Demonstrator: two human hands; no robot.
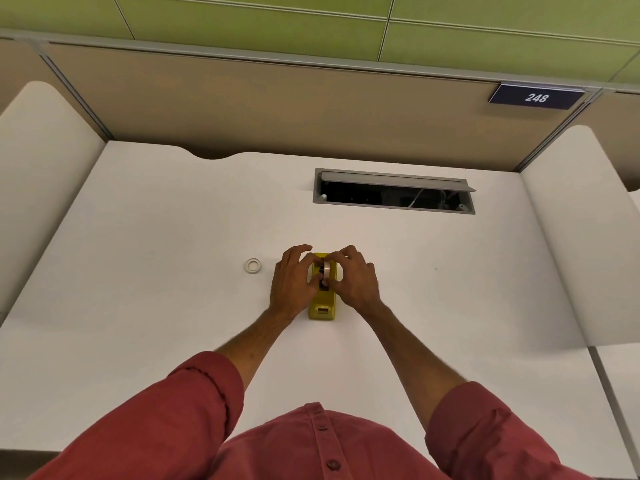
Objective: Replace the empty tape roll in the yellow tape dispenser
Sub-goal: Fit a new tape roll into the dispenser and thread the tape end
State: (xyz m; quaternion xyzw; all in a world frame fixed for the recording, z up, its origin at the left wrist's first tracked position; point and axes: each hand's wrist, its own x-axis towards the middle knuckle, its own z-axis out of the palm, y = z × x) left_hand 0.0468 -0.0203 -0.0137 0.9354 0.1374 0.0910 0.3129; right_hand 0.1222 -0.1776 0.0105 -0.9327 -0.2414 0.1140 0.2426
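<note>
A yellow tape dispenser (323, 308) stands on the white desk (173, 220), its long side running away from me. A tape roll (326, 270) sits upright in its slot. My left hand (292, 284) grips the roll and dispenser from the left, fingers curled over the top. From the right, my right hand (353, 278) pinches the same roll with fingertips. A small white ring, a tape roll core (252, 265), lies flat on the desk to the left of my left hand.
An open cable hatch (393, 192) with a grey flap is set in the desk behind the dispenser. White side panels (38, 161) flank the desk. A beige partition with a sign reading 248 (536, 97) rises at the back.
</note>
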